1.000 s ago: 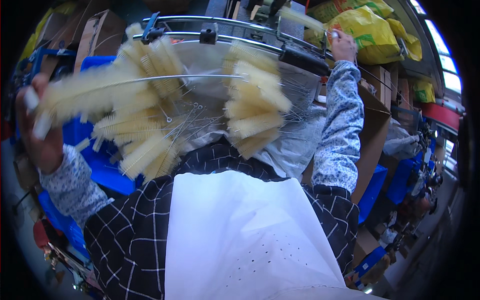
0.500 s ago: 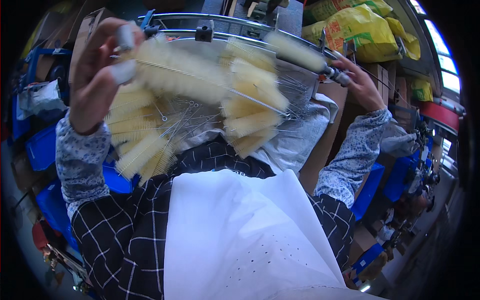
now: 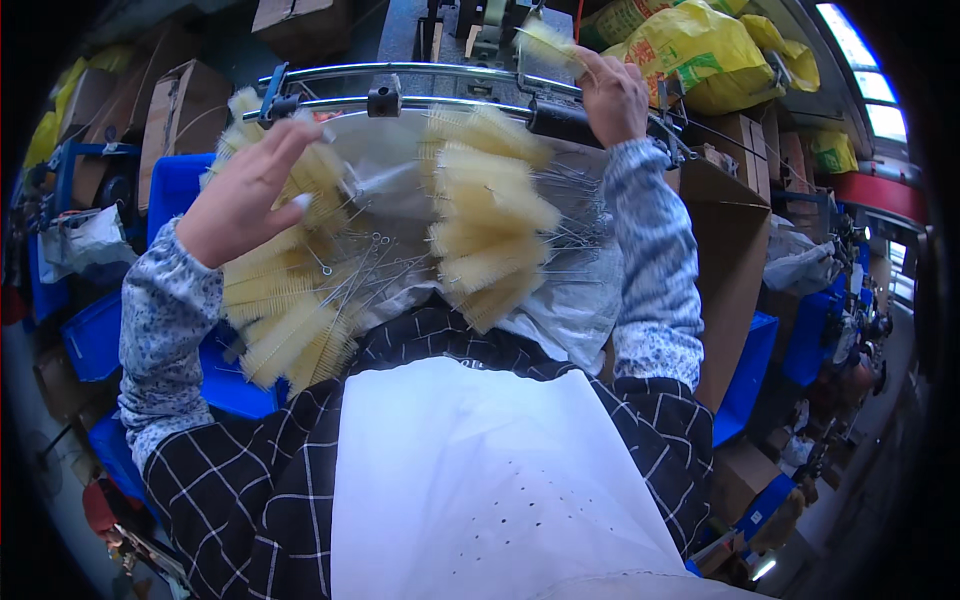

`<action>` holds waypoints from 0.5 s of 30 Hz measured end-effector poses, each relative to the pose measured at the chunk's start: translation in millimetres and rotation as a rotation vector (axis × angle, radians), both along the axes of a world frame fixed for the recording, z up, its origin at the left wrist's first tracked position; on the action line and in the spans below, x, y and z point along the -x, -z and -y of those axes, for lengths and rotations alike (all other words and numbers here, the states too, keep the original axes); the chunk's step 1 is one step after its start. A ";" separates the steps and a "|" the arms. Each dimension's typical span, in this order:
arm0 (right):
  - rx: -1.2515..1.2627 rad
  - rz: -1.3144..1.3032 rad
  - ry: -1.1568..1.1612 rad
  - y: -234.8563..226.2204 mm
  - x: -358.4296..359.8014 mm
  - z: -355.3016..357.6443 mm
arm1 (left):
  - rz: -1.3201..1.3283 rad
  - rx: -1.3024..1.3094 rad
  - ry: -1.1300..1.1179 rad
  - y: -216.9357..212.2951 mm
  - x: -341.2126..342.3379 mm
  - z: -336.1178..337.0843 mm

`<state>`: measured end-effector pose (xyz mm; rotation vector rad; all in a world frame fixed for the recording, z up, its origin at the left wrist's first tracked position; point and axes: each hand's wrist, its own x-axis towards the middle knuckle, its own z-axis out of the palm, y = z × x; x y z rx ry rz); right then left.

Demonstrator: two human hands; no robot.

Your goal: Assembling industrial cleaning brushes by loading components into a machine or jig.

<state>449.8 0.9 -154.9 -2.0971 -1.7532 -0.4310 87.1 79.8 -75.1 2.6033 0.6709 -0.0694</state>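
Observation:
My left hand (image 3: 240, 190), with white coverings on its fingertips, is over the left pile of pale yellow bristle brushes (image 3: 275, 285). Its thumb and fingers are apart, and I see nothing held between them. At the far side, my right hand (image 3: 612, 98) pinches a pale yellow bristle brush (image 3: 545, 42), which points left toward the metal machine (image 3: 490, 45). A second pile of bristle brushes (image 3: 490, 205) lies in the middle, its twisted wire stems (image 3: 575, 225) reaching right. More wire stems with looped ends (image 3: 375, 245) stick out of the left pile.
Two chrome rails (image 3: 440, 70) with black clamps (image 3: 384, 100) cross beyond the brushes. A cardboard box (image 3: 725, 270) stands at right, with yellow sacks (image 3: 700, 50) behind. Blue bins (image 3: 235, 375) sit at left, and a white apron (image 3: 480, 470) covers my lap.
The brush in my left hand has left it, and that hand has opened and moved down. My right hand has swung left and away, carrying a brush toward the machine.

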 end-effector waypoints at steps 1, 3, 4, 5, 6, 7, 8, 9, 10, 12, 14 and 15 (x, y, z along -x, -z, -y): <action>0.045 0.022 0.103 18.1 -17.9 -4.8 | 0.004 -0.003 0.009 6.9 2.7 -4.0; 0.079 0.048 0.126 27.4 -18.2 -15.7 | -0.286 -0.143 0.099 26.2 8.1 -5.7; 0.121 0.074 0.159 30.2 -17.8 -19.5 | -0.285 -0.145 0.094 32.9 7.6 -6.4; 0.113 0.053 0.155 32.5 -18.4 -23.1 | -0.422 -0.186 0.106 38.5 6.0 -7.5; 0.112 0.053 0.153 32.8 -17.1 -25.1 | -0.559 -0.225 0.119 44.7 4.8 -9.2; 0.130 0.056 0.155 33.1 -16.0 -26.8 | -0.559 -0.225 0.118 52.2 3.7 -10.0; 0.148 0.058 0.157 33.3 -15.8 -28.0 | -0.548 -0.301 0.139 59.6 2.7 -10.5; 0.150 0.058 0.162 34.4 -17.4 -27.6 | -0.534 -0.376 0.165 62.9 0.0 -11.2; 0.147 0.052 0.142 35.7 -19.6 -28.0 | -0.533 -0.375 0.170 64.6 -3.1 -12.3; 0.144 0.045 0.122 36.4 -21.0 -27.6 | -0.506 -0.466 0.242 65.9 -10.0 -13.2; 0.172 0.007 0.093 35.7 -19.9 -27.8 | -0.578 -0.497 0.245 72.7 -12.5 -15.6; 0.171 0.009 0.092 37.2 -20.8 -28.3 | -0.647 -0.530 0.248 75.3 -14.8 -17.4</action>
